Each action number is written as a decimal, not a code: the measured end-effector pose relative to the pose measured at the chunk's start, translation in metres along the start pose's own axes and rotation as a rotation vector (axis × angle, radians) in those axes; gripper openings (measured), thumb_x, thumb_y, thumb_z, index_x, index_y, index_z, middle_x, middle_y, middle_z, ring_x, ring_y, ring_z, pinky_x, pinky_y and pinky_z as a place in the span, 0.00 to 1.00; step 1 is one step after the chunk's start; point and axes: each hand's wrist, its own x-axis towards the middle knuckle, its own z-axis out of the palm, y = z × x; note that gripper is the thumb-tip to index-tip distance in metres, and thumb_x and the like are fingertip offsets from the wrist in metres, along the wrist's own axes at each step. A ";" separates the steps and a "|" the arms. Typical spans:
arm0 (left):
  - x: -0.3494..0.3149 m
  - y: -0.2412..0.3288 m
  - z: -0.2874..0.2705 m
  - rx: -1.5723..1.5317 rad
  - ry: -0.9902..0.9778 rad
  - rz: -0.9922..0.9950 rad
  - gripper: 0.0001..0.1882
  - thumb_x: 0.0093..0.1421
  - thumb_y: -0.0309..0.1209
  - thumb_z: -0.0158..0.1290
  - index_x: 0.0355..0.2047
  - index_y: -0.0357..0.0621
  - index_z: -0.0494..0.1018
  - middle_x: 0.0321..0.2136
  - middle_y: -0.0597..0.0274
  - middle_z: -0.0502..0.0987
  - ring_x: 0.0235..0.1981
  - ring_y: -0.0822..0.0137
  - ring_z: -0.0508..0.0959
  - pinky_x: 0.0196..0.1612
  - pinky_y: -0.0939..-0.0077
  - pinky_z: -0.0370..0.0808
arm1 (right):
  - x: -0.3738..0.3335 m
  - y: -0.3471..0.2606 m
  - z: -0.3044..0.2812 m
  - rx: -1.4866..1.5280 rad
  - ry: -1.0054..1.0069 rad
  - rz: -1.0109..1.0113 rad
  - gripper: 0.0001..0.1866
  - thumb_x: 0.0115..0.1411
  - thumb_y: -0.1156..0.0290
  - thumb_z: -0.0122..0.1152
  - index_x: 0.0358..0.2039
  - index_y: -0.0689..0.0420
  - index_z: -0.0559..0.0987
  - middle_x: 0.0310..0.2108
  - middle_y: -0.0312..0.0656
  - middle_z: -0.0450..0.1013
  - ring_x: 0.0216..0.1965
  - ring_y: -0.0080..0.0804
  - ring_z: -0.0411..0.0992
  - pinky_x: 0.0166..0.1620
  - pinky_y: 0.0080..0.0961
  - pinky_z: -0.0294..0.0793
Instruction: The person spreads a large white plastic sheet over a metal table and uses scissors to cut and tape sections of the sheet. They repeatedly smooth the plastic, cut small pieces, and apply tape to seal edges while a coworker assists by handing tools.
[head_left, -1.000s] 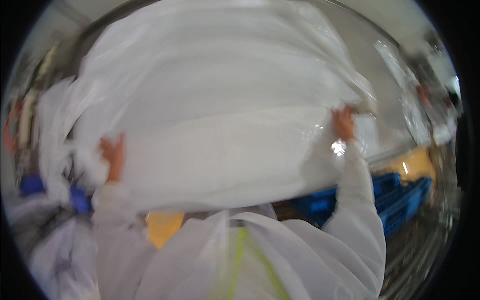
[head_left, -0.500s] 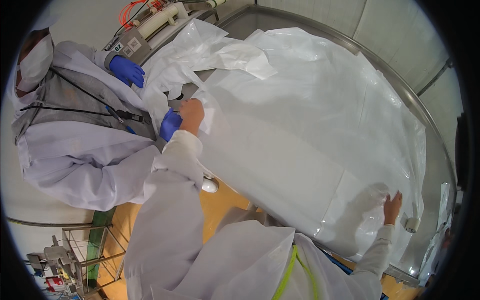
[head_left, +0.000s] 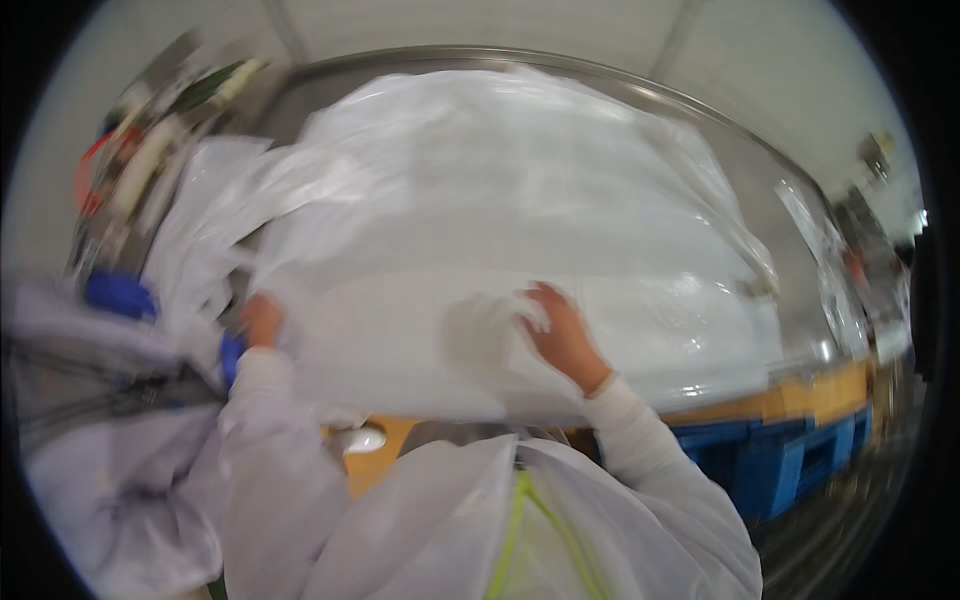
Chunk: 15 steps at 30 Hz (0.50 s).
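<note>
A large white plastic sheet (head_left: 400,310) covers most of the metal table (head_left: 790,250) in front of me. At its left end my left hand (head_left: 262,320) is closed on the sheet's edge, though motion blur softens the fingers. A co-worker's blue-gloved hand (head_left: 231,357) is right beside it, partly hidden by my hand and sleeve. My right hand (head_left: 562,338) is over the middle of the sheet's near part, fingers curved and apart with nothing between them. Its shadow falls on the plastic to the left.
The co-worker's other blue-gloved hand (head_left: 122,294) is by crumpled plastic (head_left: 215,200) at the left. Equipment with orange tubing (head_left: 88,178) stands at the far left. A blue pallet (head_left: 780,460) sits below the table's right side. A plastic strip (head_left: 810,225) lies on the right.
My view has swung to the right. My right hand has left the sheet's right end and come in toward the middle. My left hand stays at the left edge beside the blue glove.
</note>
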 end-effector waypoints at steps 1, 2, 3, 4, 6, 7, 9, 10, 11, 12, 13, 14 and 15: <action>0.001 0.014 -0.010 -0.033 -0.128 -0.005 0.15 0.52 0.36 0.50 0.35 0.40 0.76 0.37 0.45 0.77 0.40 0.47 0.78 0.40 0.53 0.74 | -0.002 -0.007 0.006 0.026 -0.028 0.059 0.16 0.53 0.70 0.62 0.43 0.58 0.75 0.49 0.52 0.69 0.52 0.51 0.66 0.54 0.37 0.65; 0.005 0.004 -0.009 -0.131 -0.149 -0.051 0.17 0.50 0.36 0.52 0.37 0.39 0.75 0.38 0.45 0.77 0.40 0.47 0.78 0.42 0.56 0.74 | -0.002 -0.016 0.011 0.068 -0.045 0.074 0.17 0.53 0.68 0.62 0.43 0.59 0.75 0.49 0.51 0.69 0.51 0.52 0.66 0.54 0.37 0.65; 0.003 0.011 -0.014 -0.115 -0.213 -0.067 0.20 0.47 0.36 0.53 0.39 0.37 0.74 0.38 0.45 0.78 0.40 0.47 0.78 0.43 0.57 0.74 | -0.003 -0.026 0.012 0.067 -0.076 0.099 0.16 0.54 0.67 0.60 0.43 0.59 0.75 0.49 0.50 0.69 0.50 0.51 0.67 0.53 0.38 0.66; -0.001 0.005 -0.007 -0.125 -0.099 -0.112 0.19 0.46 0.36 0.54 0.38 0.38 0.74 0.37 0.45 0.78 0.40 0.47 0.78 0.43 0.58 0.74 | 0.000 -0.036 0.013 0.084 -0.130 0.117 0.16 0.55 0.66 0.59 0.43 0.59 0.75 0.48 0.49 0.70 0.48 0.49 0.68 0.51 0.39 0.68; -0.020 0.045 -0.033 -0.213 -0.051 -0.100 0.17 0.45 0.32 0.54 0.34 0.34 0.71 0.35 0.39 0.76 0.39 0.44 0.77 0.42 0.57 0.73 | -0.001 -0.040 0.010 0.118 -0.192 0.182 0.16 0.55 0.65 0.57 0.42 0.58 0.75 0.46 0.48 0.71 0.46 0.47 0.70 0.48 0.40 0.70; -0.024 0.043 -0.030 -0.295 0.023 -0.094 0.16 0.44 0.30 0.54 0.32 0.32 0.70 0.33 0.38 0.76 0.37 0.42 0.77 0.41 0.55 0.73 | -0.001 -0.042 0.010 0.151 -0.214 0.201 0.15 0.55 0.65 0.56 0.42 0.59 0.75 0.46 0.48 0.71 0.45 0.47 0.70 0.48 0.39 0.70; -0.031 0.044 -0.026 -0.358 0.106 0.021 0.12 0.45 0.25 0.51 0.31 0.31 0.69 0.31 0.37 0.75 0.36 0.42 0.76 0.41 0.55 0.72 | -0.002 -0.047 0.006 0.205 -0.261 0.223 0.15 0.56 0.65 0.56 0.42 0.59 0.75 0.45 0.48 0.71 0.44 0.47 0.71 0.47 0.39 0.71; -0.033 0.044 -0.027 -0.386 0.147 0.073 0.11 0.45 0.23 0.50 0.31 0.31 0.68 0.30 0.37 0.74 0.36 0.42 0.75 0.40 0.54 0.71 | -0.002 -0.048 0.001 0.224 -0.275 0.234 0.15 0.56 0.65 0.55 0.42 0.59 0.75 0.44 0.48 0.71 0.44 0.47 0.71 0.46 0.38 0.71; -0.036 0.044 -0.028 -0.378 0.177 0.084 0.10 0.45 0.21 0.48 0.31 0.31 0.68 0.31 0.38 0.73 0.36 0.42 0.74 0.41 0.55 0.70 | -0.002 -0.049 0.000 0.245 -0.290 0.242 0.15 0.57 0.66 0.55 0.42 0.60 0.75 0.44 0.48 0.72 0.43 0.47 0.71 0.45 0.38 0.71; -0.044 0.059 -0.041 -0.377 0.206 0.110 0.10 0.45 0.19 0.46 0.31 0.31 0.67 0.31 0.39 0.73 0.37 0.43 0.74 0.42 0.56 0.70 | -0.005 -0.045 0.001 0.248 -0.277 0.224 0.15 0.57 0.66 0.55 0.42 0.60 0.75 0.43 0.48 0.72 0.41 0.45 0.72 0.44 0.36 0.72; -0.055 0.075 -0.058 -0.376 0.238 0.129 0.10 0.45 0.17 0.45 0.31 0.32 0.67 0.31 0.41 0.72 0.37 0.44 0.73 0.43 0.58 0.69 | -0.007 -0.039 0.004 0.250 -0.266 0.199 0.14 0.57 0.66 0.54 0.42 0.60 0.75 0.42 0.48 0.72 0.40 0.44 0.73 0.43 0.35 0.72; -0.070 0.096 -0.078 -0.428 0.225 0.221 0.12 0.45 0.15 0.43 0.32 0.33 0.67 0.32 0.42 0.71 0.38 0.45 0.72 0.45 0.60 0.69 | -0.008 -0.034 0.004 0.248 -0.252 0.178 0.14 0.57 0.66 0.54 0.42 0.60 0.75 0.41 0.49 0.73 0.38 0.43 0.73 0.42 0.33 0.73; -0.091 0.119 -0.101 -0.477 0.214 0.305 0.14 0.44 0.13 0.41 0.33 0.33 0.67 0.33 0.44 0.70 0.39 0.46 0.71 0.46 0.62 0.68 | -0.006 -0.033 0.003 0.377 -0.313 0.280 0.14 0.58 0.66 0.53 0.43 0.59 0.75 0.40 0.47 0.73 0.38 0.40 0.73 0.41 0.32 0.73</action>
